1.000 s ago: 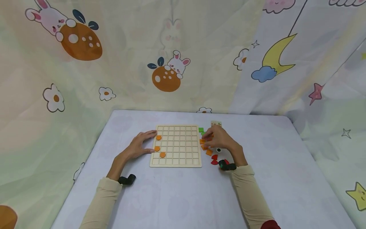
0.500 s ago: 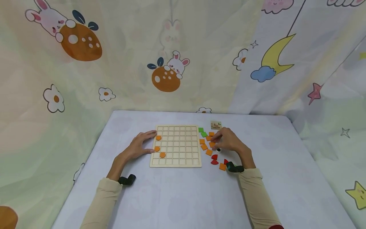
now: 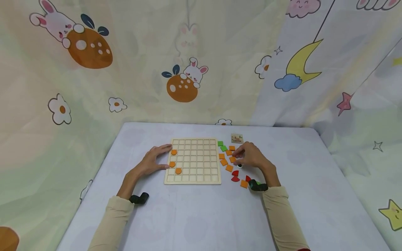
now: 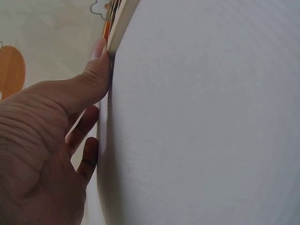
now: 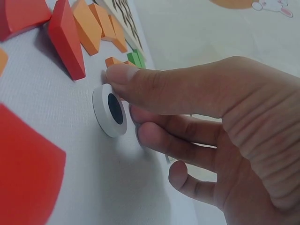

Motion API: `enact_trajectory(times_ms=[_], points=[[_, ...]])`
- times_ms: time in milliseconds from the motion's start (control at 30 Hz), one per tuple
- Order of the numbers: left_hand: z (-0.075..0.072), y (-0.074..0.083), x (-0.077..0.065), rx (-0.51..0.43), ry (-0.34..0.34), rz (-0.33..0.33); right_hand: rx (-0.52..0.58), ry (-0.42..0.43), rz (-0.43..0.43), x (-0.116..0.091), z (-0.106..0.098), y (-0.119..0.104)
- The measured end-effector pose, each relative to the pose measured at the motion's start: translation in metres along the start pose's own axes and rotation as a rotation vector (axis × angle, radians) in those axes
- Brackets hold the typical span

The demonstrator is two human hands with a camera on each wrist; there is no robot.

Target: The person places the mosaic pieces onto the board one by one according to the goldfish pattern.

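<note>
No text, label, brand or number can be read. The small card (image 3: 237, 138) on the far side of the worktop (image 3: 188, 212), right of the board (image 3: 204, 164), carries a printed grid too small to make out.

One board (image 3: 201, 158), one white piece (image 5: 109, 111), three orange discs (image 3: 178, 171), seven orange squares (image 3: 221, 156)

right hand (image 3: 252, 156) | shifted rightward | more orange squares (image 3: 232, 148) uncovered

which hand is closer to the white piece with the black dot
Right. The right hand has its thumb close beside the white piece; the left hand is across the board, at its left edge.
</note>
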State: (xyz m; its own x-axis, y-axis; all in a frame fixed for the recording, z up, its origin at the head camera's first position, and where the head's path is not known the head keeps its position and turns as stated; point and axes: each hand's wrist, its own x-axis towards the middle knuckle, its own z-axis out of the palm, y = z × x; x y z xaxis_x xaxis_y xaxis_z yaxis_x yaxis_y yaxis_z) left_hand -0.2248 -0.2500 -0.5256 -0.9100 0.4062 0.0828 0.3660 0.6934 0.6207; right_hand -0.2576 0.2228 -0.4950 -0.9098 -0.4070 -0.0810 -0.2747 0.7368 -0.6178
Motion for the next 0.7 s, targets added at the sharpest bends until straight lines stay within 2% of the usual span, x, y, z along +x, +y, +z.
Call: enact_trajectory(times_ms=[467, 700], points=[[-0.001, 0.003, 0.001, -0.001, -0.014, -0.003, 0.003, 0.024, -0.01, -0.008, -0.003, -0.001], [0.001, 0.003, 0.002, 0.004, -0.008, -0.026, 0.043, 0.02, -0.068, -0.018, -0.008, 0.002]])
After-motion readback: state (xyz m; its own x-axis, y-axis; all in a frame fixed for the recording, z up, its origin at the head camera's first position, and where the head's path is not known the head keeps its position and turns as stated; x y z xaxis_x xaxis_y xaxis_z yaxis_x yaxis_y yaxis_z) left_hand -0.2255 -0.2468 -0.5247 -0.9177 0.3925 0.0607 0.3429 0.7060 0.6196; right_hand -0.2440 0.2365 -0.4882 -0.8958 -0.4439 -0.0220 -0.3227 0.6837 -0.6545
